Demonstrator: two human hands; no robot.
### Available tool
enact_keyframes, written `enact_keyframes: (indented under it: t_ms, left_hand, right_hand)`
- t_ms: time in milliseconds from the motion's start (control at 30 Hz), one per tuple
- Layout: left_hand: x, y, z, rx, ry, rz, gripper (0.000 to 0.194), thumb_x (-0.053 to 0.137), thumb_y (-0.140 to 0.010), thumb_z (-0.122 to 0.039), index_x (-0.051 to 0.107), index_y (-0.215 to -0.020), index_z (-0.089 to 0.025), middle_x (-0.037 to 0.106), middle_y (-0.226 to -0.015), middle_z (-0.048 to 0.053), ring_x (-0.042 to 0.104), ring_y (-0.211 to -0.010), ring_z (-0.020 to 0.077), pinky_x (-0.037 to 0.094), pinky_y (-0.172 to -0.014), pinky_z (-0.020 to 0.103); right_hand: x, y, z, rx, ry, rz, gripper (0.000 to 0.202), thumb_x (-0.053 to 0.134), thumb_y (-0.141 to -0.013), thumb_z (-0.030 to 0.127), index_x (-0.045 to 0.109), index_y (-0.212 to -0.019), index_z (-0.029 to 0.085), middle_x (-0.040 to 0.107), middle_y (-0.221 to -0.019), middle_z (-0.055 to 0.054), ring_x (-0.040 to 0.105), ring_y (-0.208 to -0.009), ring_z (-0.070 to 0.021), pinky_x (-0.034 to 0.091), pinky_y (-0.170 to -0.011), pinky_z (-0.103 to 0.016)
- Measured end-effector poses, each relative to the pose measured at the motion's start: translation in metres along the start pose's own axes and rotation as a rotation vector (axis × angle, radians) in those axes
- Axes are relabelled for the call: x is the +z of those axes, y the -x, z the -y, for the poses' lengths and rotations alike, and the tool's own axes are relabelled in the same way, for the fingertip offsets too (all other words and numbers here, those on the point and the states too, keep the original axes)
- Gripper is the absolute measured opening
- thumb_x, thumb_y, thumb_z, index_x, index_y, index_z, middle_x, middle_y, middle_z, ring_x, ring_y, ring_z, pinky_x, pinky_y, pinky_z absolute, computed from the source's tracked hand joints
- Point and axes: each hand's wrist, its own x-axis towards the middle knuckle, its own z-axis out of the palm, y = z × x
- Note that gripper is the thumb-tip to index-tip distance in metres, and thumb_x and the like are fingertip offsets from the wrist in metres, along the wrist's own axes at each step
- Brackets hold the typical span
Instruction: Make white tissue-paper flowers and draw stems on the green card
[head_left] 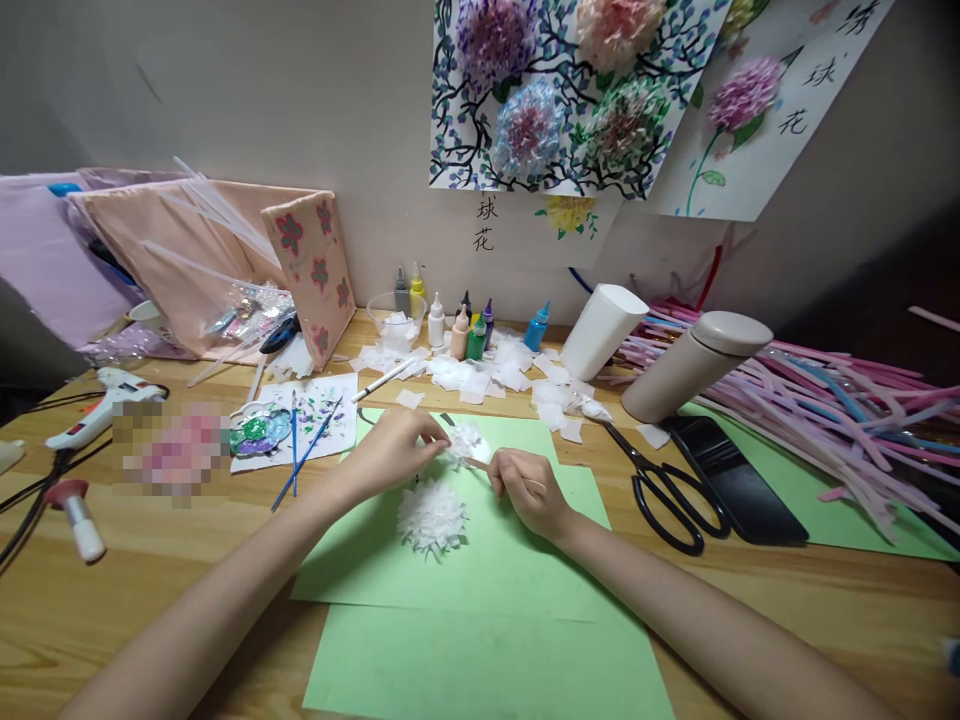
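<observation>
Mid-counter point(45, 640), a ruffled white paper tuft point(466, 440) lies between the hands, touching or near the left hand point(397, 450); whether that grip pinches it, I cannot tell. The right hand point(531, 490) is clenched on a thin brown stick point(478, 463), its long axis pointing left toward the tuft; fingers hide its near end.

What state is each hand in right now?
Left hand: fingers curled beside small ruffled white paper cluster; grip can't be told.
Right hand: closed, holding thin brown stick.
</observation>
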Motion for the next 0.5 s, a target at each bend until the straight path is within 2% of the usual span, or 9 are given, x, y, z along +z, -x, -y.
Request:
enact_keyframes:
  t_ms: [100,233,367,500]
  left_hand:
    - [-0.004,-0.002,0.009,-0.058,-0.141,-0.072,0.028,0.041,-0.084,-0.027,0.066,-0.093,-0.019,0.068,-0.096,0.005,0.058,-0.092,0.0203,0.039,-0.084,0.031]
    - [0.001,-0.005,0.025,-0.088,-0.315,-0.109,0.038,0.031,-0.088,-0.025,0.052,-0.12,-0.017,0.066,-0.1,0.009,0.054,-0.099,0.0238,0.033,-0.092,0.04]
    - [0.008,-0.006,0.031,-0.091,-0.398,-0.048,0.045,0.026,-0.09,-0.024,0.038,-0.131,-0.012,0.065,-0.099,0.013,0.055,-0.097,0.0248,0.031,-0.093,0.04]
    - [0.011,-0.004,0.032,-0.063,-0.421,-0.018,0.048,0.028,-0.088,-0.02,0.03,-0.135,-0.009,0.064,-0.097,0.013,0.054,-0.099,0.0247,0.029,-0.095,0.041]
  right_hand:
    - [0.002,-0.001,0.002,0.084,-0.051,-0.023,0.046,0.025,-0.094,0.033,0.037,-0.052,0.02,0.04,-0.045,0.003,0.039,-0.042,-0.0105,0.039,-0.048,-0.025]
    - [0.003,0.0,0.002,0.107,-0.059,-0.04,0.047,0.025,-0.094,0.033,0.037,-0.051,0.02,0.04,-0.044,0.003,0.038,-0.041,-0.0105,0.039,-0.047,-0.025]
    - [0.001,0.003,0.0,0.002,-0.038,-0.071,0.046,0.025,-0.094,0.03,0.04,-0.051,0.019,0.043,-0.047,0.001,0.041,-0.043,-0.0109,0.036,-0.047,-0.025]
    - [-0.001,0.007,-0.003,-0.152,-0.021,-0.107,0.045,0.023,-0.094,0.024,0.038,-0.051,0.019,0.041,-0.046,0.001,0.037,-0.043,-0.0109,0.032,-0.047,-0.026]
